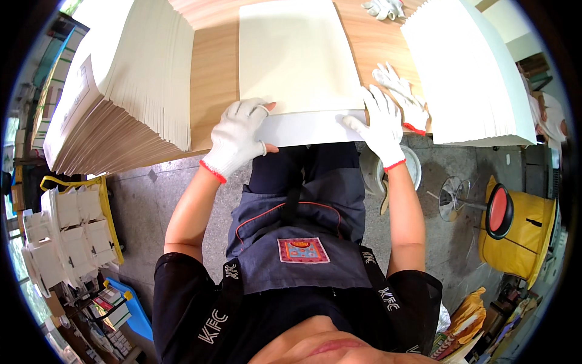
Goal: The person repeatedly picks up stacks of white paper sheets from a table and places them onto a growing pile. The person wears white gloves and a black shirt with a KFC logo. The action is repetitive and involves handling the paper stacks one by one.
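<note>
A large cream sheet of board (pixel 300 57) lies on the wooden table in front of me, with a white strip (pixel 309 128) along its near edge. My left hand (pixel 237 136), in a white knit glove with red cuff and bare thumb and index tips, rests at the strip's left end, thumb and index apart. My right hand (pixel 381 126), gloved too, lies at the right end with its fingers spread and the thumb on the strip. Whether either palm presses on the strip is hard to see. Beside my right hand lies a loose white glove (pixel 403 97).
Tall stacks of board sheets stand on the table at left (pixel 145 85) and right (pixel 464 79). Another glove (pixel 383 8) lies at the back. Below are a round bucket (pixel 412 167), a fan (pixel 454 198), a yellow bag (pixel 524 242) and, at left, a cart of white boxes (pixel 76 233).
</note>
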Action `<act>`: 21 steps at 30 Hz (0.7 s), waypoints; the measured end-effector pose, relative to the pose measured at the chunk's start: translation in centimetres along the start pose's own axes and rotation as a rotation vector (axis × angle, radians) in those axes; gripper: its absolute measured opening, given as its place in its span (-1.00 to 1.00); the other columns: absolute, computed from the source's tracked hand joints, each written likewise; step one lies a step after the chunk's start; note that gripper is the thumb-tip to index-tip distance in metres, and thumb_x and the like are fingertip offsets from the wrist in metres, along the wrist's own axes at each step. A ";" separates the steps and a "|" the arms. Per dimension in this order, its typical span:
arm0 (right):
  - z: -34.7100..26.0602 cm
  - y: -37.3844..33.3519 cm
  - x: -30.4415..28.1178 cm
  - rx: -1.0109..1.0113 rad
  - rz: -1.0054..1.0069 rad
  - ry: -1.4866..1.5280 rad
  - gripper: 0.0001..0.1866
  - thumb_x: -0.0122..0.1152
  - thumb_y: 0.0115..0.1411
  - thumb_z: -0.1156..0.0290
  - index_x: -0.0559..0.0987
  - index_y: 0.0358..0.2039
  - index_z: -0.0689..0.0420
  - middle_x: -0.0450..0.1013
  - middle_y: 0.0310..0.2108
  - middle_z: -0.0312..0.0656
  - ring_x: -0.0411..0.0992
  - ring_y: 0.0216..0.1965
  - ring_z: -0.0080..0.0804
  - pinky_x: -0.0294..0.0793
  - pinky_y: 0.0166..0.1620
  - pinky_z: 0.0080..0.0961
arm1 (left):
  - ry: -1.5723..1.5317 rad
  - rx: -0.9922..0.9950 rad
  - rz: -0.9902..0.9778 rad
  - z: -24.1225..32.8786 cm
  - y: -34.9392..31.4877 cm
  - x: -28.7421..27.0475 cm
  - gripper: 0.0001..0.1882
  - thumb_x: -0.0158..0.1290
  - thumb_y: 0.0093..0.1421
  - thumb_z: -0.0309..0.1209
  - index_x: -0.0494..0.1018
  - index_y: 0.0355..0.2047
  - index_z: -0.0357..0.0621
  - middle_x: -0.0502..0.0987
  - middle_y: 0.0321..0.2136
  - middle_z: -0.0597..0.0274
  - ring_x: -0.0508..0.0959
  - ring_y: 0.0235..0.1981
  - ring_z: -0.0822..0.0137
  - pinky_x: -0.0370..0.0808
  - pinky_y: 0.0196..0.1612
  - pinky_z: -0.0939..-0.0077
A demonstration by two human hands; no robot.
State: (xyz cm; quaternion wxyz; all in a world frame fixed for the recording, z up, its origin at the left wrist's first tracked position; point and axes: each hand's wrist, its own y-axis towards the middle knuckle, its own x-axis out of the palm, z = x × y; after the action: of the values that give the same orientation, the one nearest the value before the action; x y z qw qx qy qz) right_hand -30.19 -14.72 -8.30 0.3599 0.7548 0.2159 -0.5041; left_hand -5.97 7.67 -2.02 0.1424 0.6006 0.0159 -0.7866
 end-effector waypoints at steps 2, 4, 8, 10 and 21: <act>0.0 0.0 0.0 -0.027 0.020 -0.041 -0.12 0.29 0.05 -0.26 0.38 0.26 0.05 0.29 0.28 -0.09 0.22 0.29 -0.09 0.10 0.31 -0.08 | 0.020 0.010 -0.017 -0.5 0.5 -0.1 -0.23 0.43 -0.23 -0.14 0.46 0.06 0.08 0.47 0.02 0.30 0.46 0.06 0.16 0.46 0.09 0.25; 0.4 0.1 -0.2 -0.032 0.105 0.088 -0.19 0.27 0.08 -0.23 0.45 0.20 0.06 0.37 0.21 -0.09 0.29 0.23 -0.11 0.17 0.28 -0.16 | -0.009 0.039 -0.045 -1.1 0.8 -0.5 -0.29 0.40 -0.15 -0.21 0.45 0.07 0.08 0.50 0.01 0.28 0.49 0.02 0.13 0.47 0.07 0.27; -1.0 2.5 -4.1 -0.200 0.008 0.256 -0.34 0.17 0.17 -0.24 0.60 0.04 0.05 0.53 0.00 -0.12 0.44 0.07 -0.19 0.29 0.19 -0.26 | 0.083 0.102 -0.081 0.4 0.8 -1.2 -0.57 0.24 0.04 -0.24 0.51 -0.03 0.12 0.54 -0.09 0.32 0.57 -0.12 0.12 0.53 -0.10 0.17; -3.3 5.6 -7.0 -0.130 -0.394 0.197 -0.40 0.10 0.21 -0.24 0.63 -0.01 -0.01 0.55 -0.01 -0.14 0.40 0.12 -0.10 0.11 0.32 -0.22 | 0.142 0.135 -0.117 0.4 1.6 -1.5 -0.69 0.17 0.09 -0.29 0.55 -0.12 0.08 0.57 -0.17 0.31 0.59 -0.19 0.09 0.53 -0.17 0.13; -1.3 11.5 -3.8 -0.018 -0.666 0.247 -0.38 0.34 0.01 -0.25 0.62 -0.21 0.07 0.57 -0.28 -0.08 0.54 -0.37 -0.24 0.45 -0.20 -0.32 | -0.249 -0.470 -0.266 -4.9 7.8 0.5 -0.55 0.39 0.00 -0.04 0.51 -0.37 -0.13 0.60 -0.45 0.32 0.57 -0.42 0.39 0.47 -0.25 0.46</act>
State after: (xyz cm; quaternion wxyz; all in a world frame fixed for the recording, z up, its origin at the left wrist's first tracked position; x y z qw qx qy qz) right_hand -22.99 -21.04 -0.78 0.1538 0.6949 0.4966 -0.4969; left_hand 0.38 1.02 -2.71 0.1742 0.4427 0.2588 -0.8406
